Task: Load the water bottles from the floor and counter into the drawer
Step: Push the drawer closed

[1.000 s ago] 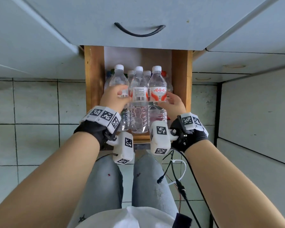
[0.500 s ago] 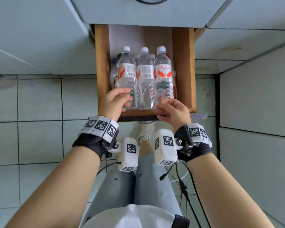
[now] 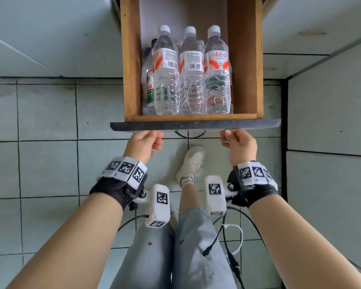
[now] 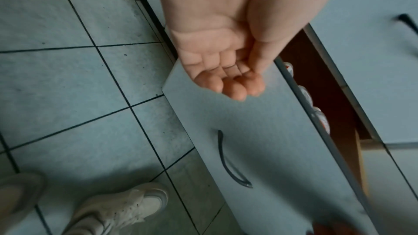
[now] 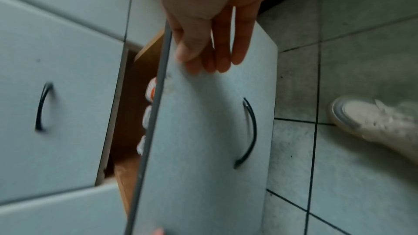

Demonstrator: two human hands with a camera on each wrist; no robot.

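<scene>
Wooden drawer (image 3: 131, 80) stands pulled out from grey cabinets, with clear plastic water bottles (image 3: 191, 80) lying packed side by side inside it, white caps pointing toward the back. Both hands sit at its grey front panel (image 4: 260, 131) — the left hand (image 3: 143, 143) with loosely curled, relaxed fingers holding nothing, the right hand (image 3: 239, 142) with straight fingers laid against the panel's face. A white sneaker (image 3: 191, 161) rests on the tiled floor (image 3: 46, 113) below.

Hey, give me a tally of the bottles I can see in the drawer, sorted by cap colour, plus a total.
White-capped bottles on top: 3, left, middle, right.
Dark-capped bottles at the left side of the drawer: 2, one green-labelled and one behind it.
Total clearly countable: 5. More bottles lie underneath, too hidden to count.
</scene>
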